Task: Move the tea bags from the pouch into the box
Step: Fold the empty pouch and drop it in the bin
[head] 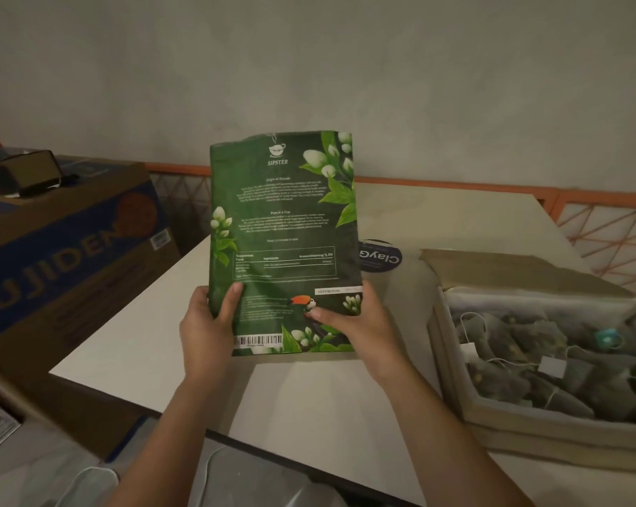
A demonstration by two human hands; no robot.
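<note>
Both hands hold the green pouch upright above the table: the left hand grips its lower left edge, thumb pressed flat on the printed back panel and fingers hidden behind, while the right hand grips the lower right edge the same way, thumb lying across the picture of a toucan. The pouch faces the camera with its back side, showing a cup logo, blocks of white text, a barcode at the bottom and white flowers with leaves along the sides; its top edge looks folded or flattened, and whether it is open cannot be told. Behind the pouch's right edge a dark round disc with white lettering lies on the table. Toward the table's right edge sits the open box, its flap turned back, lined with pale paper and already holding many dark tea bags with white strings and small tags. Off the table's left edge stands a large brown and blue cardboard carton, with a small dark object on top.
</note>
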